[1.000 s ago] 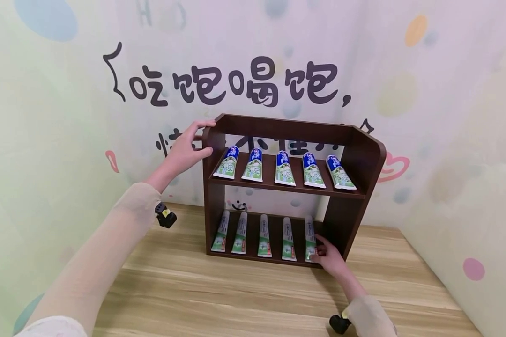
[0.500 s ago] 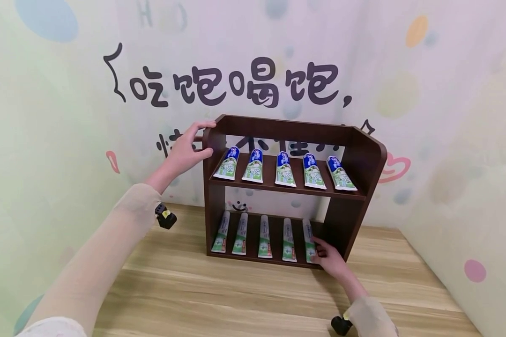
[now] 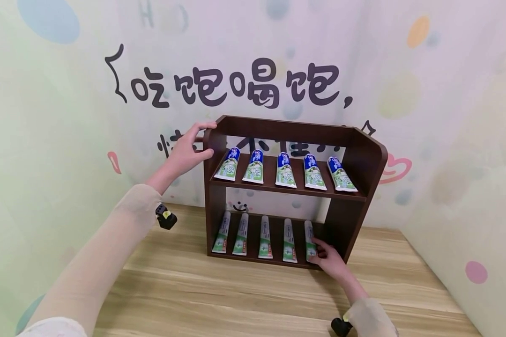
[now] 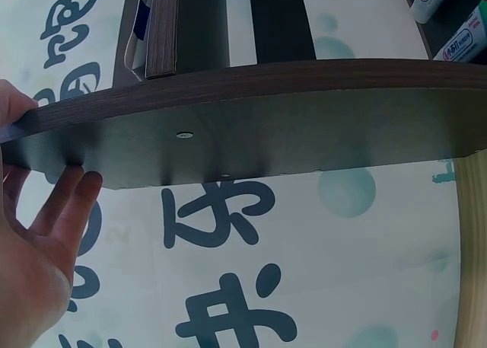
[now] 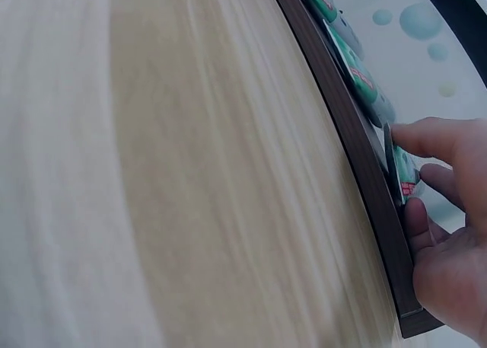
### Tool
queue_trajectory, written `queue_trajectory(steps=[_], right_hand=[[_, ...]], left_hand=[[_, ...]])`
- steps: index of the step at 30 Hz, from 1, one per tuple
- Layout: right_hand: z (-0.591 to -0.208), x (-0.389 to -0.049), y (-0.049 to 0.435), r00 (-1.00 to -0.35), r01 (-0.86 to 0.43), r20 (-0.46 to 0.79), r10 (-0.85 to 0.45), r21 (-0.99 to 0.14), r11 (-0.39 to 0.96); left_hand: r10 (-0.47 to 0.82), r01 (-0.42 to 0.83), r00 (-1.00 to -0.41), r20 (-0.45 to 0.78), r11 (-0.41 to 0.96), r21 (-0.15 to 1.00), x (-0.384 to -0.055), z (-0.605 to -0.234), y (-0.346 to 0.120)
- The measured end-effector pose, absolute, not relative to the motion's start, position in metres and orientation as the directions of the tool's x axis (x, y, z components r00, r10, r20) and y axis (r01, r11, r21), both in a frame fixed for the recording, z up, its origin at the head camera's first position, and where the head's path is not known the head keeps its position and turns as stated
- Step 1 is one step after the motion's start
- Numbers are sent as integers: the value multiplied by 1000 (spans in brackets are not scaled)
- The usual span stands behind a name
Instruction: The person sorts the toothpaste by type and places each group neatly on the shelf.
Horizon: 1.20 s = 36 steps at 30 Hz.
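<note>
In the head view, a dark brown two-tier shelf [image 3: 288, 188] stands on the table. My left hand [image 3: 187, 149] grips the upper corner of its left side panel [image 4: 251, 135]; in the left wrist view the fingertips lie against the panel's outer face. Low on the right, my right hand [image 3: 332, 261] pinches the rightmost toothpaste tube [image 3: 309, 233] on the lower tier, near its flat end. From the right wrist view, fingers are on both sides of that tube [image 5: 405, 174]. Part of it is hidden by the hand.
Several blue, white and green toothpaste tubes [image 3: 284, 171] lie in a row on the upper tier. More grey and green tubes [image 3: 264, 238] line the lower tier. Light wood table [image 3: 219, 299] extends in front; a printed curtain [image 3: 244, 37] hangs behind.
The rightmost lower tube has shifted slightly toward the shelf's front edge under my right hand. My left hand keeps its place on the side panel.
</note>
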State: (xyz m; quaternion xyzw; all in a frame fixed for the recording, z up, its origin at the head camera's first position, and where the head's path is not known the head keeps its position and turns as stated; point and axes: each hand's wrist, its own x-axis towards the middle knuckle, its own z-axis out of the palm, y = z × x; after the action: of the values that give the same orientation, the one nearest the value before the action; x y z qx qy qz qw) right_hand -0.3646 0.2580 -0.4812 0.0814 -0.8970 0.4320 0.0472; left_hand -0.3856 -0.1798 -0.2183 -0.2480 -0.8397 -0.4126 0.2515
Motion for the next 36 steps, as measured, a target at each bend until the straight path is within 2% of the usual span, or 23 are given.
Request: queue_trajectory(steps=[7, 15, 36], right_hand=[[-486, -365, 255, -970, -228, 230, -84, -728, 646], [-484, -366, 251, -988, -136, 152, -32, -745, 653], [-484, -365, 244, -976, -149, 217, 8, -692, 707]], left_hand=[[205, 626, -749, 630, 530, 572, -387, -219, -180], [207, 623, -752, 626, 533, 572, -386, -219, -180], [203, 624, -749, 631, 538, 567, -385, -217, -180]])
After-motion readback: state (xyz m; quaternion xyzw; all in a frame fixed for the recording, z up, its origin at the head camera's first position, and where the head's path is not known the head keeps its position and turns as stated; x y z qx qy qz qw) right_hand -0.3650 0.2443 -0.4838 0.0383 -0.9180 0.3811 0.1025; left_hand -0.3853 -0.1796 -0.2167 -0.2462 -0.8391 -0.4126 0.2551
